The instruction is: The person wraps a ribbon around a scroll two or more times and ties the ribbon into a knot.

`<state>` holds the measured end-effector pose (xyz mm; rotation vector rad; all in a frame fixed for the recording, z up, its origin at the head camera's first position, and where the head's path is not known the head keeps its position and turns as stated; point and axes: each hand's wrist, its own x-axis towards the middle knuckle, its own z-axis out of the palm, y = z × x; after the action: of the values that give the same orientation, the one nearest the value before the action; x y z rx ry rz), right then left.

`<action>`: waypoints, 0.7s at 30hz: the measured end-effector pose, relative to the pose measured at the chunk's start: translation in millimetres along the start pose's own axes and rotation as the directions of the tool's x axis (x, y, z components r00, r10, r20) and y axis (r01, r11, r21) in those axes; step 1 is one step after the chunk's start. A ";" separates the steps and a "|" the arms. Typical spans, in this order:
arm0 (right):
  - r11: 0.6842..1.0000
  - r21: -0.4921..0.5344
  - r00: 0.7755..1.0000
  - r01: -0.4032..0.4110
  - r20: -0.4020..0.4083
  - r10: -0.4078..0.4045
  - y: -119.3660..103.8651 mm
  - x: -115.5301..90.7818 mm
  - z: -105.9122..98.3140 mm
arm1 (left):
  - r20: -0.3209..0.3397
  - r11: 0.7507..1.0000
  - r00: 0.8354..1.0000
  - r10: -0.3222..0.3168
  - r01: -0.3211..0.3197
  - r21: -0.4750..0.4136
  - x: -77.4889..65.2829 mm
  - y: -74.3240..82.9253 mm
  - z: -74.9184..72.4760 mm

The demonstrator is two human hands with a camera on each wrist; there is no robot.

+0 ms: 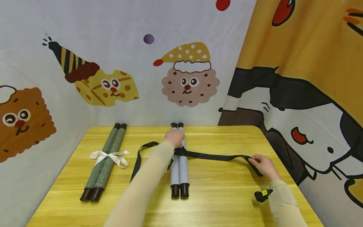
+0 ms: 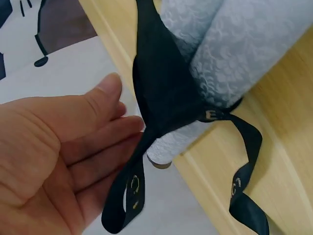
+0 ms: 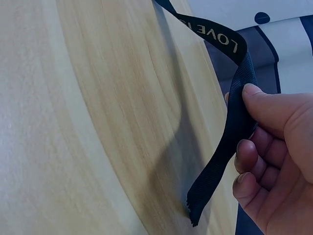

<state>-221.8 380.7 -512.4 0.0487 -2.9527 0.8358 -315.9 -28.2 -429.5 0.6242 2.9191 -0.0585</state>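
Note:
Two pale blue scrolls (image 1: 183, 170) with dark end knobs lie side by side on the table. A black ribbon (image 1: 212, 156) with gold lettering crosses them and forms a loop (image 2: 122, 205) in the left wrist view. My left hand (image 1: 174, 137) is over the far part of the scrolls. Its fingers are loosely extended beside the ribbon, with the thumb apart from it. To the right, my right hand (image 1: 263, 165) pinches the ribbon near its end between thumb and fingers. That stretch is lifted off the table, its cut tip (image 3: 193, 213) hanging free.
Left of the pale pair lie two green scrolls (image 1: 110, 157), bound with a white ribbon bow (image 1: 105, 155). The wooden table (image 1: 221, 195) meets a cartoon-printed curtain (image 1: 141, 116) at the back. A small black device (image 1: 262, 195) is on the right wrist.

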 end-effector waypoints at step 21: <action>1.000 0.017 1.000 -0.009 -0.007 0.009 6.9 -3.3 2.6 | 0.070 0.938 0.972 -0.225 0.235 -0.255 -10.1 -27.9 20.8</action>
<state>-219.0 385.2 -518.4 0.0337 -2.9417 0.8606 -315.2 -59.2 -448.2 0.2351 2.8754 0.2807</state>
